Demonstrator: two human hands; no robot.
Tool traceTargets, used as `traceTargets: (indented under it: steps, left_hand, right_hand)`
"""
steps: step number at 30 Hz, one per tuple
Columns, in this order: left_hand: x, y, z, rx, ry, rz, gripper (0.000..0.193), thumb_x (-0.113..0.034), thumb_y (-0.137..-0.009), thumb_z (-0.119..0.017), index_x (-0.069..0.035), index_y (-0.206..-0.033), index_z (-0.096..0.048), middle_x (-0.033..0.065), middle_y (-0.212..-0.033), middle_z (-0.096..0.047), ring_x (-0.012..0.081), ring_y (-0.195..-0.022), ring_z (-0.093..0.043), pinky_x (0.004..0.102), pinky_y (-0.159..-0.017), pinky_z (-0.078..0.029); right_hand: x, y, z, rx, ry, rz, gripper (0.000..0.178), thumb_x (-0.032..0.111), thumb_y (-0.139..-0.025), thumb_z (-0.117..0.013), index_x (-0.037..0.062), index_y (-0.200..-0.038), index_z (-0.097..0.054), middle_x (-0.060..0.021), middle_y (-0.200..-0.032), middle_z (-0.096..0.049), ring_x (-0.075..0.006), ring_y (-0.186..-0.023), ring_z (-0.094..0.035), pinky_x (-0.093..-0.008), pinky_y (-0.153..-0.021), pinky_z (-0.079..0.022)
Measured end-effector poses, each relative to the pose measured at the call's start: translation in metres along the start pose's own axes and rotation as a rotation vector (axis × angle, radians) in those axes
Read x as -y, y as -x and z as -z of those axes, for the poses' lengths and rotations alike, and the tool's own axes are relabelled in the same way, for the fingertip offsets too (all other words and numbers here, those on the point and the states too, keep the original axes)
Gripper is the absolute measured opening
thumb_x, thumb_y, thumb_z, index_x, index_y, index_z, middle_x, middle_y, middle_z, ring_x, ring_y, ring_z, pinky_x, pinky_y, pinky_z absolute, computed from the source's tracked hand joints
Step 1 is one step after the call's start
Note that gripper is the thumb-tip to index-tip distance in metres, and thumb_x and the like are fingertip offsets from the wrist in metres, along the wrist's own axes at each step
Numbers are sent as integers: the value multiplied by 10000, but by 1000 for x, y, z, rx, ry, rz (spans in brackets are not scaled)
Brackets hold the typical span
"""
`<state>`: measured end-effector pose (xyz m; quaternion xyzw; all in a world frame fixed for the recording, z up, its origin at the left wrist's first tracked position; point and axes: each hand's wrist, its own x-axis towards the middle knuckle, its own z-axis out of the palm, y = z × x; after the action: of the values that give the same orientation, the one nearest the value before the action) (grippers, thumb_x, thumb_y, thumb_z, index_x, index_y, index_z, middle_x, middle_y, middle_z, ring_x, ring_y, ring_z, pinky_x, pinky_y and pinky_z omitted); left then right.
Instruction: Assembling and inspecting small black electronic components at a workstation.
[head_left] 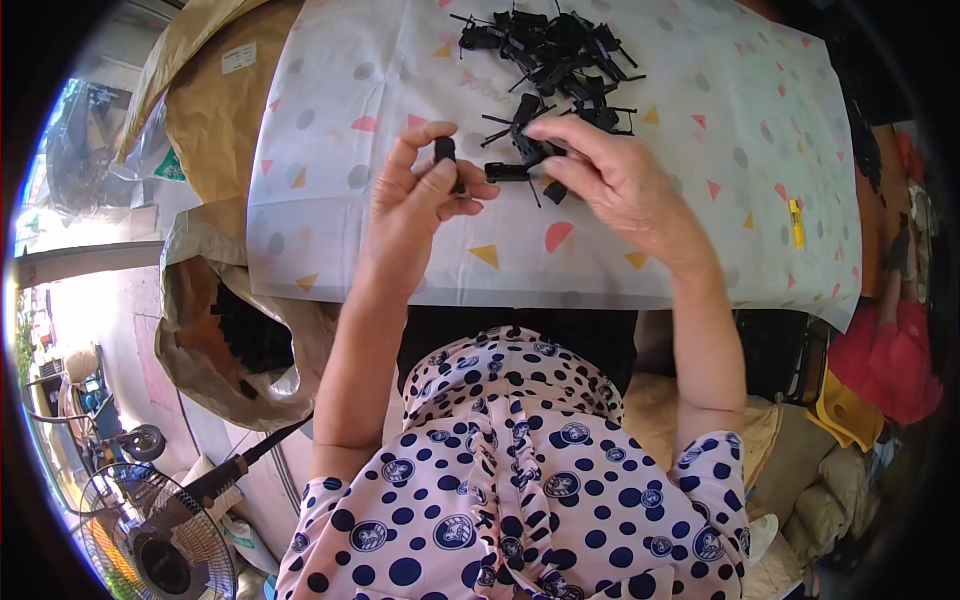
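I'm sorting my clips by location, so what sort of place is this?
Perhaps a small home workshop, judging by the pile of black parts on a patterned tablecloth and the open sack at left.

And here's strong daylight flooding in from the left, burning that side toward white with a blue-violet fringe along the curved rim; the patterned surface (pixel 690 250) takes a soft, even brightness, while the heaped black parts (pixel 555 45) sink into one dark mass, their detail hard to pick out. Down at the sack (pixel 183 320), the mouth drops into deep shadow; the far right runs dimmer, straight edges bow near the rim, and black vignetting swallows the corners; the right hand (pixel 630 185) looks slightly soft, the dotted shirt (pixel 430 490) crisper.
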<state>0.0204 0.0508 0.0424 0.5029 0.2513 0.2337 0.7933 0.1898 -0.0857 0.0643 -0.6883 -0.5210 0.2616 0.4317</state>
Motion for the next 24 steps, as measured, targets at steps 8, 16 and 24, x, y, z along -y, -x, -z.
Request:
traceTargets:
  steps: [8,16,24]
  left_hand:
    - [29,2,1,30,378,286,214,-276,-972,-505,-85,-880,-534,85,-779,-597,200,-653,-613,276,-556,-486]
    - [25,-2,-21,125,274,312,91,-155,-949,-485,-74,-972,-520,65,-753,-544,204,-682,-567,272,-593,-442]
    - [31,-11,-16,115,216,302,215,-36,-878,-447,-57,-1085,-500,90,-763,-590,190,-657,-605,262,-548,-448]
  right_hand:
    - [-33,14,10,118,854,157,19,60,-829,-543,65,-847,-543,-103,-791,-539,-328,-685,-590,-420,-586,-480]
    - [-34,14,12,125,858,99,146,21,-818,-521,67,-938,-590,-100,-822,-561,-315,-720,-607,-412,-617,-494]
    - [-41,8,25,104,766,138,166,1,-806,-539,44,-953,-603,-107,-858,-591,-322,-720,-597,-402,-639,-484]
